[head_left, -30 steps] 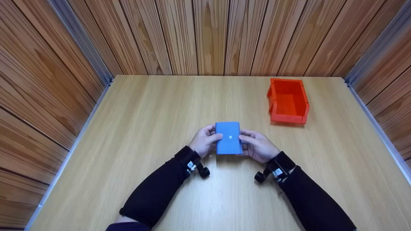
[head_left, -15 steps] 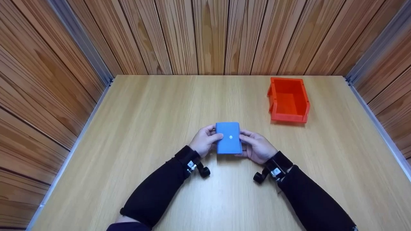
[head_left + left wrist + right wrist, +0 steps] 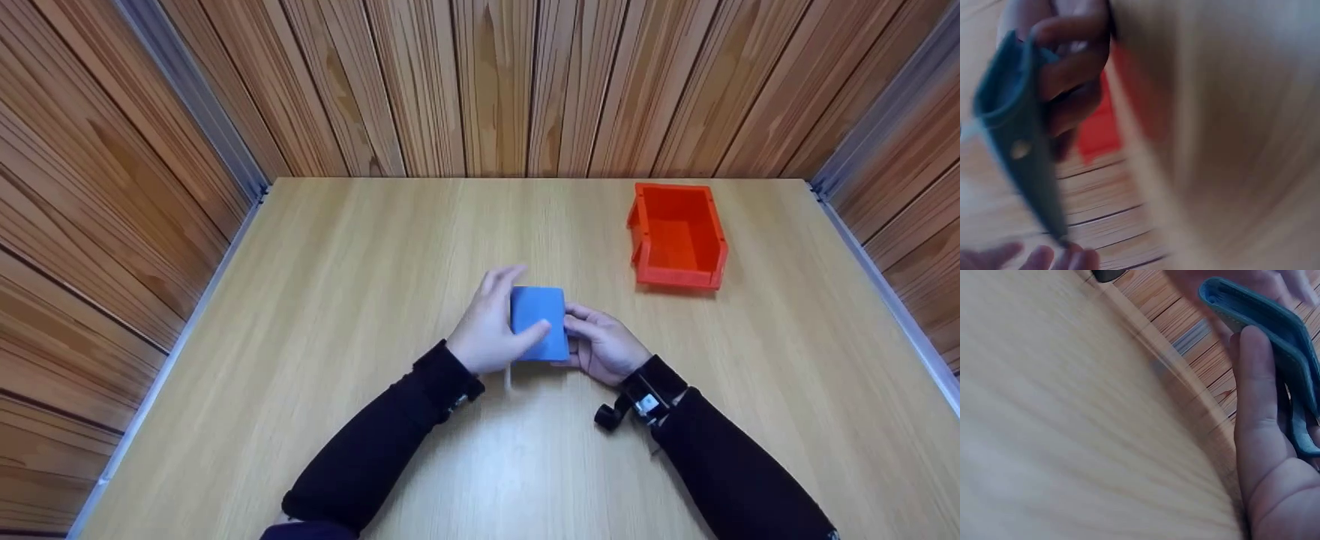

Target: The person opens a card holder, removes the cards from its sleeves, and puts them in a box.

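Observation:
A blue folding wallet (image 3: 537,306) stands upright at the middle of the head view, held up over the table. My right hand (image 3: 604,346) grips its right edge, thumb on the near face and fingers behind. Over its left side, my left hand (image 3: 489,328) has fingers stretched out past the top left corner and its thumb across the front. The left wrist view catches a round metal snap on the wallet (image 3: 1023,126), with left fingertips (image 3: 1084,260) at its far end. Folded layers and an open gap show along the wallet's edge (image 3: 1258,316) in the right wrist view.
Toward the back right of the wooden table (image 3: 360,247) stands a red plastic bin (image 3: 681,279). Wood-plank walls (image 3: 495,90) rise behind the table and on both sides. A black wrist camera (image 3: 611,415) sticks out from the right wrist.
My left hand has let go of the wallet's left edge, turned, and spread its fingers upward, its thumb now across the front. The right hand stays almost still with its grip.

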Motion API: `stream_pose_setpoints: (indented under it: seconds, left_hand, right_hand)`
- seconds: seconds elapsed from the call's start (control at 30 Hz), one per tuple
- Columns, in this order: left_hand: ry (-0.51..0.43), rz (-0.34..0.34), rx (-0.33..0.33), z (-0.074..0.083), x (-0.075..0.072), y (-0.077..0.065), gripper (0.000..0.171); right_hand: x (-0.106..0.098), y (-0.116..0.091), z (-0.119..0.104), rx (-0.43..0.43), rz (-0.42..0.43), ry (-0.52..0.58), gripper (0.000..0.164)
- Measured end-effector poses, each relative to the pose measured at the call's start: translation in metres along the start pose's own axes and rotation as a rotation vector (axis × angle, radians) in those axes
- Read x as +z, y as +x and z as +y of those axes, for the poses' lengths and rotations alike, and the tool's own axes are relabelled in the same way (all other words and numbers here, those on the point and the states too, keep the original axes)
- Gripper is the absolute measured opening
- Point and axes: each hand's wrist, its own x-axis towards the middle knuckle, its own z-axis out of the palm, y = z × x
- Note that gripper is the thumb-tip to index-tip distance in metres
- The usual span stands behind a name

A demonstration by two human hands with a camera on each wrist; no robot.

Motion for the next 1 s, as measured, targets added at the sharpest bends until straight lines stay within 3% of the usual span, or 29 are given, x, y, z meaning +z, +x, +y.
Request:
stream_pose_setpoints:
  seconds: [0.13,0.23,0.47,0.63,0.77,1.0]
  left_hand:
    - [0.359,-0.005,0.209,0.021,0.003,-0.009,0.089]
    - [0.479,-0.05,0.252,0.027,0.008,-0.013,0.089]
    - [0.537,-0.171,0.173,0.022,0.022,-0.014,0.091]
    - [0.563,-0.186,0.187,0.018,0.024,-0.013,0.079]
    - [0.565,-0.186,0.184,0.017,0.024,-0.013,0.075]
    - [0.495,-0.216,0.152,0.019,0.015,-0.011,0.075]
  right_hand:
    - [0.0,0.0,0.0,-0.014,-0.013,0.011,0.039]
    - [0.0,0.001,0.0,-0.011,-0.025,0.011,0.04]
    - [-0.001,-0.002,0.001,-0.014,-0.06,-0.009,0.045]
    - [-0.001,-0.001,0.002,-0.021,-0.049,-0.022,0.038]
    - [-0.001,-0.001,0.002,-0.016,-0.043,-0.035,0.042]
    - [0.0,-0.002,0.002,-0.008,-0.033,-0.04,0.044]
